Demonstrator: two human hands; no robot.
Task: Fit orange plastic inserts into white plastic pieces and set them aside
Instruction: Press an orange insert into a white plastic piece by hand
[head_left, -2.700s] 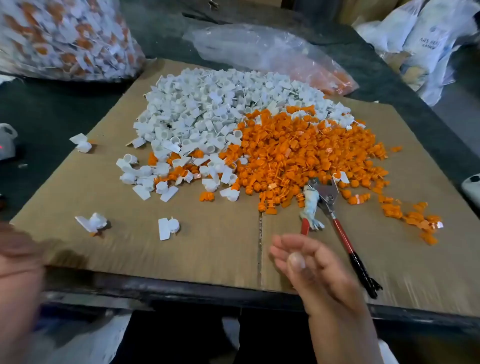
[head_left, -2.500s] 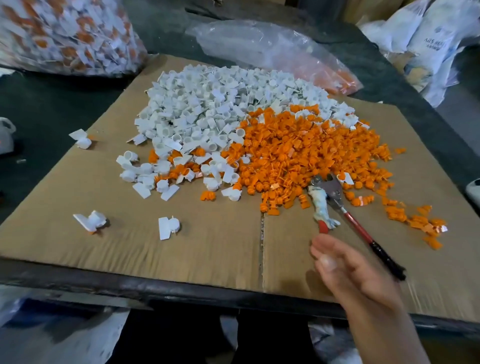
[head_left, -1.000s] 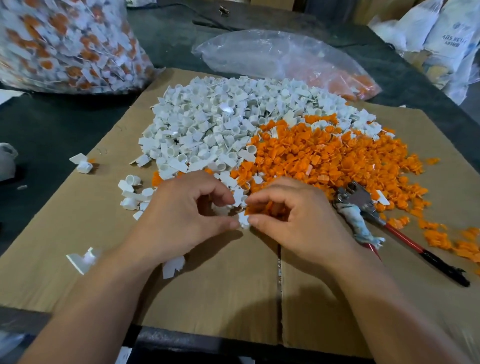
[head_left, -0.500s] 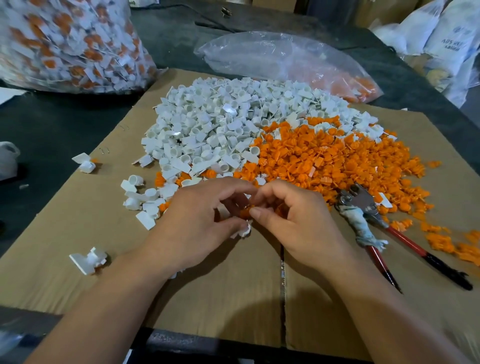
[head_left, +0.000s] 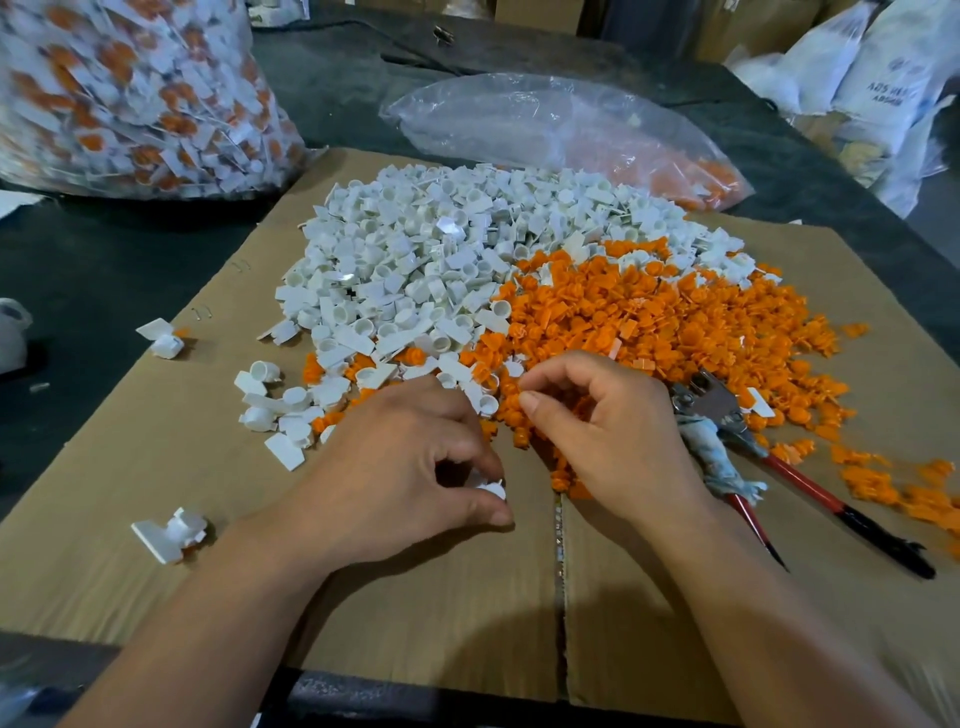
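Pinching one white piece (head_left: 492, 488) in the left hand (head_left: 405, 467) close to the cardboard (head_left: 415, 623), right hand (head_left: 608, 431) curled into the orange inserts (head_left: 649, 322), whether gripping one impossible to tell; seemingly light, stiff, tiny, best nipped at the rim.

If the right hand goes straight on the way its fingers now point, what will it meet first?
Most likely the orange inserts at the near edge of their pile: the right hand points away and to the left, and its fingers are right at them. The white pieces lie just behind.
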